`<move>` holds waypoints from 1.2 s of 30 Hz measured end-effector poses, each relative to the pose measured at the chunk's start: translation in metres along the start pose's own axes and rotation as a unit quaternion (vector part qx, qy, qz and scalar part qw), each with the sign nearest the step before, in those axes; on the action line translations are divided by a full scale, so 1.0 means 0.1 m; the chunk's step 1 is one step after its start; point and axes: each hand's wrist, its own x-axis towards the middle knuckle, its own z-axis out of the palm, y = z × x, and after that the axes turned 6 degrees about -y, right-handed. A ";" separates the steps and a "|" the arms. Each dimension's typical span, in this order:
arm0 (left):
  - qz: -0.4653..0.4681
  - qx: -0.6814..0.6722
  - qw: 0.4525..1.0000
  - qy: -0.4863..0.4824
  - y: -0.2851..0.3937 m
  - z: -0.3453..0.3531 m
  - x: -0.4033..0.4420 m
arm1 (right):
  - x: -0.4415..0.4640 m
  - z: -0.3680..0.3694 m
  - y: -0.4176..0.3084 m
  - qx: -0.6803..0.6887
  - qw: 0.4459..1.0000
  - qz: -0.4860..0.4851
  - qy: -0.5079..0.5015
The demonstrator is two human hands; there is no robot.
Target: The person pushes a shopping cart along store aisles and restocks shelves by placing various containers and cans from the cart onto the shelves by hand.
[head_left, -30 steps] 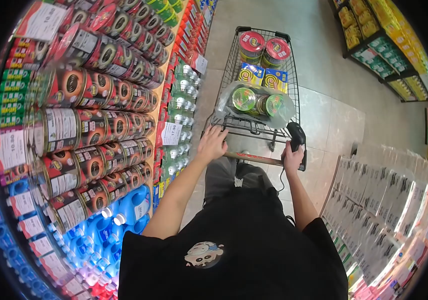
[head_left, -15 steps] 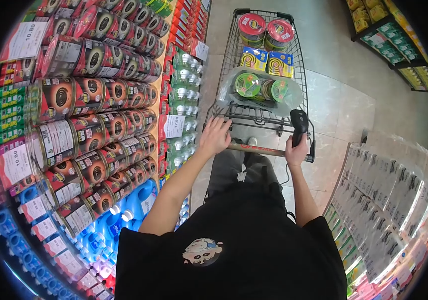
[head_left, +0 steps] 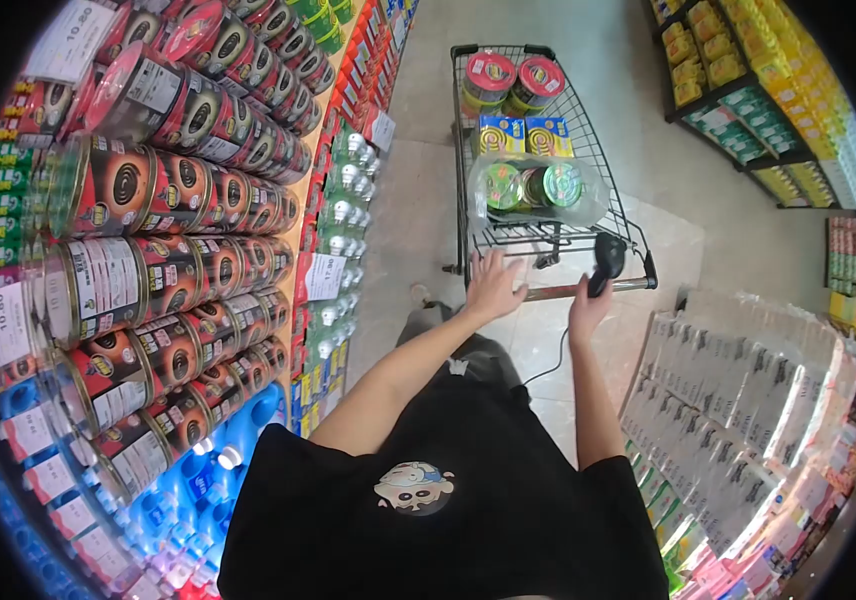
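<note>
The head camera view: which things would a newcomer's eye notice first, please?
Probably the rows of red-and-black tins stacked along the picture's left side. Next, the two red-lidded tubs at the far end of the wire shopping cart. Then the black handheld device in the right hand, near the cart's handle.

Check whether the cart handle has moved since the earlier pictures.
Yes: the cart handle has shifted right, farther from the 17.90 price tag on the left.
</note>
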 end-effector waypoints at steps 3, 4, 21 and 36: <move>0.065 -0.265 0.961 0.050 -0.03 0.16 0.03 | 0.07 0.02 0.00 -0.077 0.997 -0.025 0.010; 0.078 -0.268 0.960 0.035 -0.09 0.01 -0.01 | 0.08 0.05 0.06 -0.117 0.991 -0.063 0.033; -0.391 -0.160 0.905 -0.049 -3.68 -0.31 -2.84 | 1.19 -0.35 1.31 -0.331 0.938 -0.001 -0.106; -0.390 -0.062 0.905 -0.157 -3.71 -0.99 -1.16 | 1.36 -0.55 0.50 -0.299 0.941 0.126 -0.094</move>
